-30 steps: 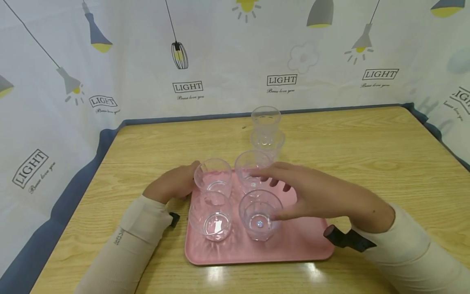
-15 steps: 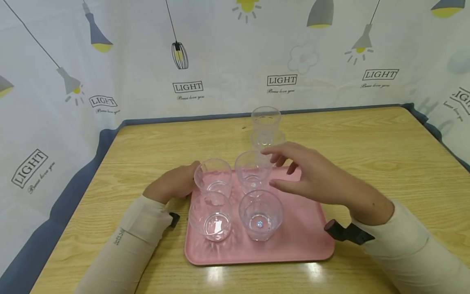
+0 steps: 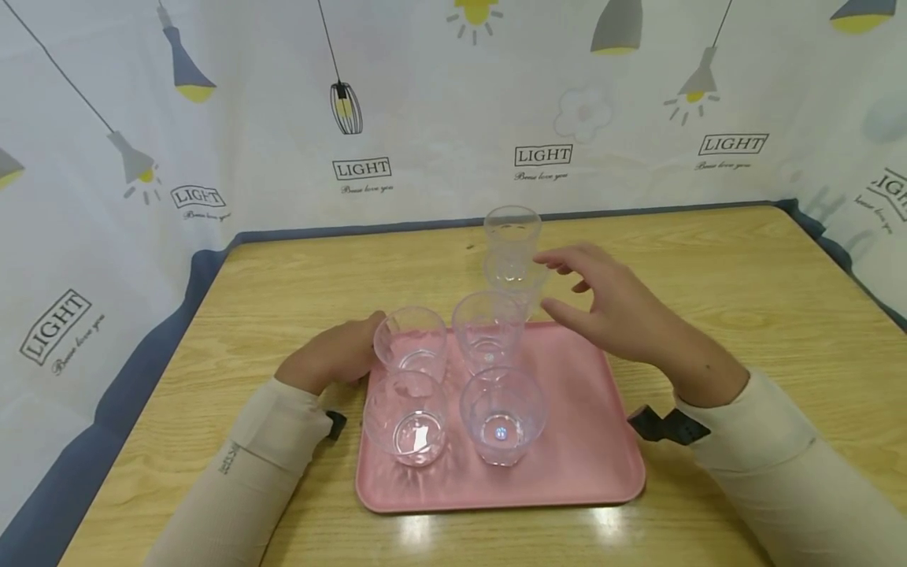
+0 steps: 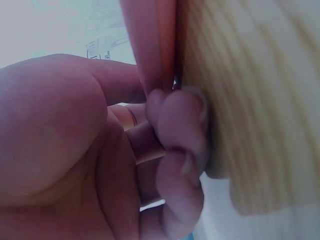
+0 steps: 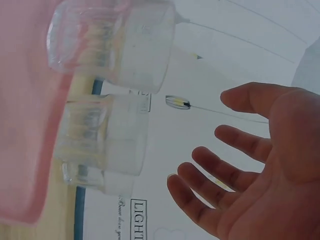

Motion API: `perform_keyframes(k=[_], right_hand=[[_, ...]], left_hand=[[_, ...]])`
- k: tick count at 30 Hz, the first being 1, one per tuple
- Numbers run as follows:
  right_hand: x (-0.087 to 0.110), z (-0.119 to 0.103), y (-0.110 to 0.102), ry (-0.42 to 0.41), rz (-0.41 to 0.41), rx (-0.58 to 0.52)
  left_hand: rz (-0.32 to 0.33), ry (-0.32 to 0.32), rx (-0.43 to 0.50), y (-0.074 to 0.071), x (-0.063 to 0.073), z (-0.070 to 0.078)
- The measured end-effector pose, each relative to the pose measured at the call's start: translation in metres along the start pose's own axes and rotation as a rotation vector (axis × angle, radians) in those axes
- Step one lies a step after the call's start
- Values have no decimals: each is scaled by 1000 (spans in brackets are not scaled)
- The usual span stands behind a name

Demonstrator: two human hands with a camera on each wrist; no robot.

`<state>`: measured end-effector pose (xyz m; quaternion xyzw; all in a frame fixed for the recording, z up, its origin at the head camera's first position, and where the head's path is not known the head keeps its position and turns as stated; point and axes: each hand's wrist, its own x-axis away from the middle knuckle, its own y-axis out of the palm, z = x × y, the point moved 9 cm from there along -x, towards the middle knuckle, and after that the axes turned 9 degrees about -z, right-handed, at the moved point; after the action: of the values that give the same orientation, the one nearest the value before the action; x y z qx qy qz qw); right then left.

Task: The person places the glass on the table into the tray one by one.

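A pink tray (image 3: 581, 465) lies on the table with several clear plastic cups standing upright on its left and middle part. My left hand (image 3: 333, 356) grips the tray's left edge; in the left wrist view its curled fingers (image 4: 180, 122) hold the pink rim. My right hand (image 3: 612, 303) hovers past the tray's back edge, fingers spread and holding nothing. Closest to it stands a clear cup (image 3: 515, 272) just behind the tray, with another cup (image 3: 512, 224) farther back. In the right wrist view the right hand (image 5: 240, 170) is apart from the cups (image 5: 102, 132).
The wooden table (image 3: 723, 291) runs back to a white curtain (image 3: 453, 102) printed with lamps and lettering. On the tray, cups such as the front middle cup (image 3: 503, 417) and front left cup (image 3: 407, 417) stand near one another.
My right hand has moved back and away from the front middle cup, past the tray's back edge towards the cups behind. The left hand and the cups stay in place.
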<state>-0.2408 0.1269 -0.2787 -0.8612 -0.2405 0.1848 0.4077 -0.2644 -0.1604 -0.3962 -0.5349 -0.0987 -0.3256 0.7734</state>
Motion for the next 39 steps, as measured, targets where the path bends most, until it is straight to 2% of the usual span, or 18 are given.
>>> perform_keyframes(k=[6,15,22,28,35,39], right_hand=[[-5,17,3,63,-23,-6],[-11,36,7,104,-28,-24],[-15,50,13,127,-45,-42],[-21,56,19,131,-52,-70],[-28,59,25,153,-68,-61],[-33,61,26,161,-61,-41]], left_hand=[[-5,-7,6,0,1,0],[-10,-26,47,1,0,-2],[-11,-2,18,0,1,1],[-7,-14,16,-1,1,0],[-23,-33,109,2,-1,-4],[-27,-18,90,3,-2,-3]])
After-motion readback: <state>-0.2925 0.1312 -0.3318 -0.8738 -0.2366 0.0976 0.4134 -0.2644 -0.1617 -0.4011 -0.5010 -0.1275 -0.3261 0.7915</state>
